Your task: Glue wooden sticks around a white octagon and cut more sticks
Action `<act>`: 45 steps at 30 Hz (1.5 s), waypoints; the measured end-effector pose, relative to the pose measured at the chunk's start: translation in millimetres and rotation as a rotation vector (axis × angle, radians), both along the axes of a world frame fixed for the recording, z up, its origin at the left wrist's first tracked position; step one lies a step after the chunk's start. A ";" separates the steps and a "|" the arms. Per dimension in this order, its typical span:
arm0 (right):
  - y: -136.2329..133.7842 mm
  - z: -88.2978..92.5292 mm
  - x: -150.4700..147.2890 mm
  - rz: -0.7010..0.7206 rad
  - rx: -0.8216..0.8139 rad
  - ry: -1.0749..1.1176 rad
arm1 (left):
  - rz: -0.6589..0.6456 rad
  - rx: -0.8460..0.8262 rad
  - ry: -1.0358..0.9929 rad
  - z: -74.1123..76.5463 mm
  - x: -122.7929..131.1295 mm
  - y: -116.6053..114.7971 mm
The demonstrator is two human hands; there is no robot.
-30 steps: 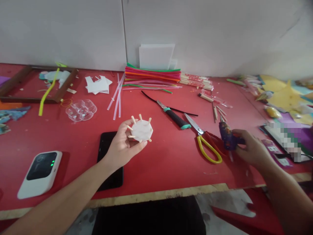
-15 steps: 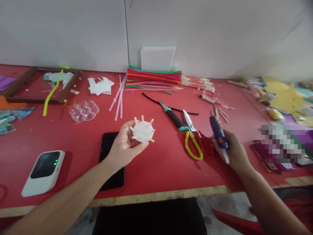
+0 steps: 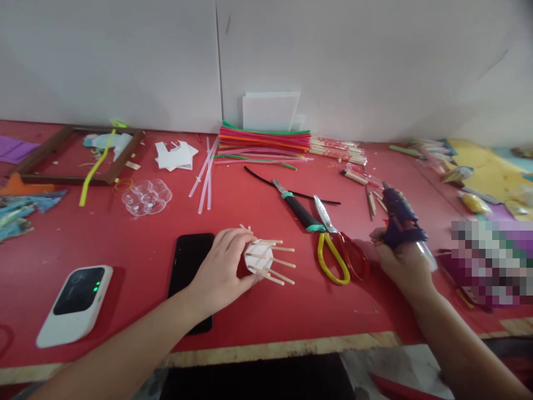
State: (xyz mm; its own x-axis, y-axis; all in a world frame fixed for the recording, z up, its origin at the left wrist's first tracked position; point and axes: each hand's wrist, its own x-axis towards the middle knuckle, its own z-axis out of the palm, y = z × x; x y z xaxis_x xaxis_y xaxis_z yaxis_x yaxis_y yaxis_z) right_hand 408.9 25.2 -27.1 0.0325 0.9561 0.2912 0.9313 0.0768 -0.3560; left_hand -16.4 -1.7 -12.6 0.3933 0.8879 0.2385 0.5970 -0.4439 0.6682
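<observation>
My left hand (image 3: 227,261) grips a small white disc (image 3: 259,256) with several thin wooden sticks standing out from it. The sticks point to the right, and my fingers cover the disc's left side. At the right, my right hand (image 3: 402,266) is wrapped round a dark blue glue gun (image 3: 400,216), its nozzle pointing up and to the left. Between my hands lie scissors (image 3: 333,258) with one yellow and one red handle. Beside them is a cutter knife (image 3: 297,210) with a black and teal grip. A black phone (image 3: 187,261) lies partly under my left wrist.
A white device with green lights (image 3: 75,305) sits at the left front. Farther back are a brown frame (image 3: 79,179), a clear palette (image 3: 146,197), white paper scraps (image 3: 175,155), coloured pipe cleaners (image 3: 264,137) and packs of wooden sticks (image 3: 337,150). The red table's (image 3: 300,316) front edge is worn.
My left hand has turned the disc, so its sticks now point right, and moved slightly right and down. My right hand has shifted right and turned the glue gun, showing its side.
</observation>
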 end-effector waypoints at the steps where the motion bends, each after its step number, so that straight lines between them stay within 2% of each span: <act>1: 0.7 2.8 1.5 -0.016 -0.005 0.003 | 0.000 -0.006 0.014 0.3 0.8 0.4; 5: 2.8 7.9 0.8 -0.046 -0.024 0.025 | 0.009 -0.006 0.039 0.1 2.5 1.0; 10: 7.3 2.7 7.4 0.094 0.023 -0.128 | 0.039 -0.046 0.025 -2.4 2.9 0.0; 12: 8.8 3.5 15.2 0.147 -0.026 -0.180 | 0.045 -0.074 0.000 -4.2 2.5 -0.7; 15: 9.3 11.6 22.1 0.204 -0.095 -0.201 | 0.045 -0.093 -0.045 -7.4 0.2 -1.9; 17: 8.0 21.1 17.5 0.207 -0.078 -0.245 | 0.034 -0.102 -0.062 -9.1 -1.9 -2.5; 21: 0.1 45.2 -20.1 0.114 0.087 -0.377 | 0.036 -0.110 -0.076 -11.9 -3.4 -2.9; 23: -6.0 56.5 -50.1 0.153 0.182 -0.293 | 0.043 -0.092 -0.077 -13.1 -2.4 -3.0; 28: -17.1 71.6 -133.0 0.724 0.121 -0.010 | 0.056 -0.030 -0.064 -15.6 0.3 -3.2; 30: -17.2 70.5 -159.9 0.915 0.151 0.063 | 0.062 -0.041 -0.065 -17.0 0.4 -3.1; 32: -15.5 65.3 -179.1 0.983 0.207 0.098 | 0.065 -0.062 -0.073 -18.6 0.1 -2.8; 35: -13.5 52.5 -193.9 0.973 0.277 0.122 | 0.033 -0.069 -0.094 -20.2 -1.1 -2.0; 40: -15.3 30.2 -198.8 0.930 0.297 0.239 | -0.037 -0.039 -0.159 -19.3 -2.3 -2.2; 45: -14.3 26.4 -199.4 0.969 0.300 0.360 | -0.027 -0.024 -0.146 -15.8 -0.8 -3.5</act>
State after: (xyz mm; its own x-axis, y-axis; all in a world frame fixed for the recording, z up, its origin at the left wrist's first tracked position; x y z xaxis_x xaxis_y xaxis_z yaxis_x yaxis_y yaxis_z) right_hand 209.5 10.8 -0.7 -0.5697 0.5117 0.6431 0.2709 0.8557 -0.4409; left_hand -17.2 -5.2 -28.4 0.3795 0.8837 0.2740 0.4809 -0.4415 0.7575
